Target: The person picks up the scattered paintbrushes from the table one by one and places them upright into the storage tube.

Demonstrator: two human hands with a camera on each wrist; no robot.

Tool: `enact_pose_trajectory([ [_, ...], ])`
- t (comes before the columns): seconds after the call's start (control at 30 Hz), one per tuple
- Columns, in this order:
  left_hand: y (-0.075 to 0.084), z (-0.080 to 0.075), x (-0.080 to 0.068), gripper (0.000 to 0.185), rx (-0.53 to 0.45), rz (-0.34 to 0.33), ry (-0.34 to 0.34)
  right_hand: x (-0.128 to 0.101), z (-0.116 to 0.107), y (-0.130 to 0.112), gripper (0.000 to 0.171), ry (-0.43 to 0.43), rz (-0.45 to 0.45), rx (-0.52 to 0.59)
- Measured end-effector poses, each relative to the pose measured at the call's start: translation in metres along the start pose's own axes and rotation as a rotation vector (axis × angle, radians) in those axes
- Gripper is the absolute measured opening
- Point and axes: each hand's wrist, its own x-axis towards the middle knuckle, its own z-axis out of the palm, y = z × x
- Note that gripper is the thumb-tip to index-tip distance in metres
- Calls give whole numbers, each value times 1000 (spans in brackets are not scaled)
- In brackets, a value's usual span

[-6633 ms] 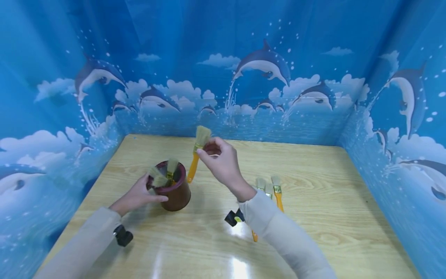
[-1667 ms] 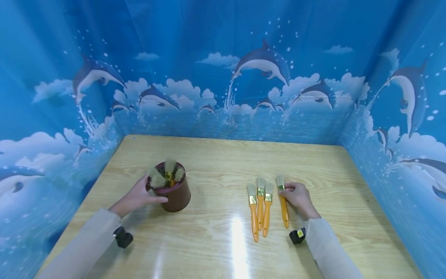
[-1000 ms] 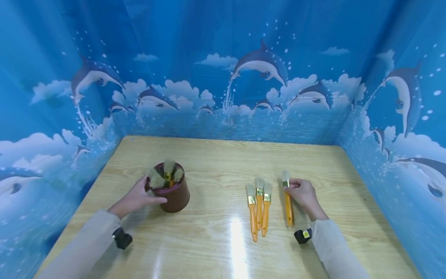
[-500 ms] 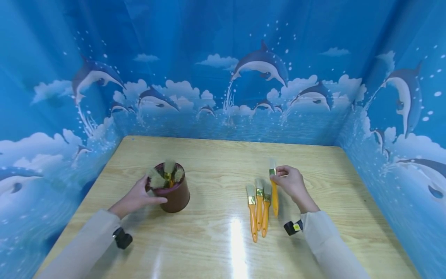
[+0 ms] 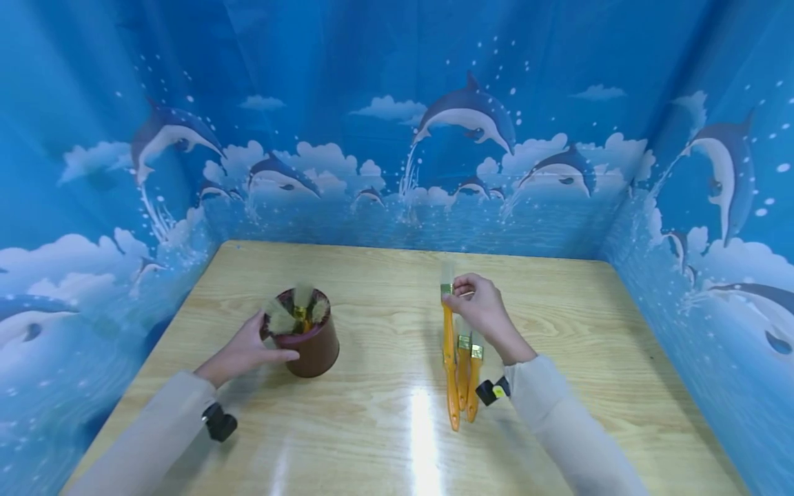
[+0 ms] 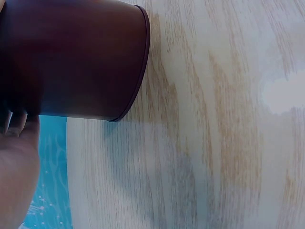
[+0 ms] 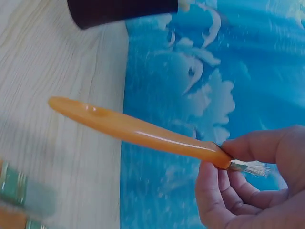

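Nearest to the camera are the two sleeves, each with a small black wrist unit strapped on. Just past the right sleeve, a few orange-handled brushes [image 5: 466, 375] lie side by side on the wooden table [image 5: 558, 324], bristles pointing away.

Right above those, the right hand [image 5: 480, 310] has one paintbrush [image 5: 448, 337] lifted off the table. Fingers and thumb are curled in and pinching it right at the metal band, so the pale bristles stick out past the fingertips [image 7: 238, 145] and the long orange handle hangs down toward the table, over the ones lying there. The wrist view shows that nicely: handle running away from the hand, bristle tuft poking out between thumb and fingers.

Off to the left, well apart from that, the left hand [image 5: 242, 351] rests against the side of the brown pot [image 5: 310, 341], fingers loosely wrapped around its wall. Several brushes already stand in the pot, bristles up.

Behind it all is the blue dolphin backdrop [image 5: 397, 138].
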Motion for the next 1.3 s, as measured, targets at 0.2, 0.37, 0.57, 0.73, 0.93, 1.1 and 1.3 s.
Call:
enact_pose_trajectory([
  [0.2, 1, 0, 0, 109, 9, -7, -1, 0, 24, -22, 29, -49, -77, 44],
  [0.37, 1, 0, 0, 110, 8, -28, -2, -3, 43, -43, 25, -52, -149, 91],
  [0.57, 1, 0, 1, 110, 8, -35, 1, -7, 61, -69, 23, -34, -243, 176],
  [0.73, 1, 1, 1, 110, 2, -46, 2, -13, 74, -88, 24, -36, -325, 248],
  [0.93, 1, 1, 1, 109, 7, -35, 8, -19, 90, -106, 26, -29, -415, 273],
  [1.1, 0, 2, 3, 106, 0, -16, 14, -21, 103, -114, 26, -12, -476, 275],
  [1.3, 1, 1, 1, 105, 6, 9, 15, -20, 120, -116, 24, -8, -528, 295],
])
